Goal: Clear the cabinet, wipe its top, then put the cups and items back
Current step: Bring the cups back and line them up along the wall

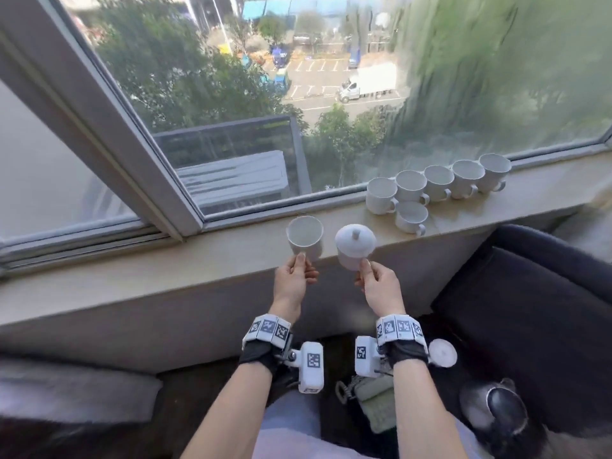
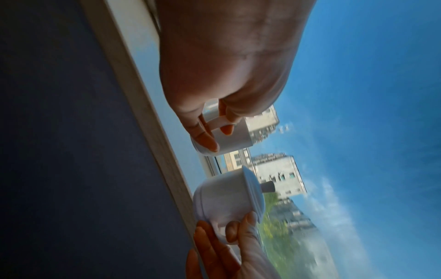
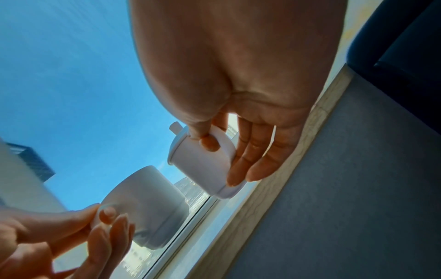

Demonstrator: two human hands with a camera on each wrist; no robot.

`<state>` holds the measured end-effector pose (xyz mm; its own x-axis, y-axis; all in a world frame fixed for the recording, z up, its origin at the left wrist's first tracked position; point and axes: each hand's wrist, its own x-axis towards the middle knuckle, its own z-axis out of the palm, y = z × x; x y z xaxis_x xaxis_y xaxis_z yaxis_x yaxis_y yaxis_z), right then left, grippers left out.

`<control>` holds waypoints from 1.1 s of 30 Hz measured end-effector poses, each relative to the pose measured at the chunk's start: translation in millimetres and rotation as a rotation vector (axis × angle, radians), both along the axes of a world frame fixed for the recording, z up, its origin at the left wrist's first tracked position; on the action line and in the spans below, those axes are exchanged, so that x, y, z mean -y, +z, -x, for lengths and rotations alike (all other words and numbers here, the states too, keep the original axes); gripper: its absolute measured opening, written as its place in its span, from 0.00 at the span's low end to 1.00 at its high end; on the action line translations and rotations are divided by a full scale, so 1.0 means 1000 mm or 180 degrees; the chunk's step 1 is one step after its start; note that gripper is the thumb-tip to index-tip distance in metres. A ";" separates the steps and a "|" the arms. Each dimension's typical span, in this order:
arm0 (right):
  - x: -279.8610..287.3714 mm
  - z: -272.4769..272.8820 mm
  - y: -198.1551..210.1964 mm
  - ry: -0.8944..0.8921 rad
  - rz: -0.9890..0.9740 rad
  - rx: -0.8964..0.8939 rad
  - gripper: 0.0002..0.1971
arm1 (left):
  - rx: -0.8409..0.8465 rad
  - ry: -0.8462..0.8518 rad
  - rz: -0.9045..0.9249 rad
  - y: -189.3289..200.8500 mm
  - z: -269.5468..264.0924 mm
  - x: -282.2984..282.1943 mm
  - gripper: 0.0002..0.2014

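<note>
The left hand (image 1: 294,276) pinches the handle of an open white cup (image 1: 305,238), thumb on top. The right hand (image 1: 377,286) likewise pinches the handle of a lidded white cup (image 1: 355,247), its other fingers (image 3: 253,160) lying straight along the wall. Both cups hang above the front edge of the stone sill (image 1: 165,270). Bare sill stretches leftward; to the right, six cups (image 1: 430,190) cluster near the window frame (image 1: 109,127). A dark sofa (image 1: 530,309) sits below.

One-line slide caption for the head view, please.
Left hand holds an open white ceramic cup, right hand a lidded white cup, above the beige windowsill.
</note>
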<state>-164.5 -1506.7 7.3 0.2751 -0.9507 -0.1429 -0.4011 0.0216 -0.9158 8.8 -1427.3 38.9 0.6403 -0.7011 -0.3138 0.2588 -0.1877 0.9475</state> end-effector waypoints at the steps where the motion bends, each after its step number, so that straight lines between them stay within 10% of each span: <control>1: -0.011 -0.003 0.000 0.0090 -0.0016 0.0012 0.27 | 0.0070 0.0104 -0.0013 0.000 0.000 -0.017 0.15; 19: -0.251 -0.179 0.048 0.2445 0.0112 0.0285 0.25 | 0.0258 0.2489 0.0170 0.019 -0.082 -0.358 0.16; 33: -0.641 -0.315 0.040 0.3869 -0.0522 0.0669 0.19 | 0.0255 0.4143 -0.0069 0.008 -0.098 -0.766 0.17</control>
<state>150.4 -865.8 47.1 0.9958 -0.0390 -0.0825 -0.0872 -0.1406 -0.9862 106.6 -661.8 47.2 0.8590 0.4486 -0.2466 0.2044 0.1411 0.9687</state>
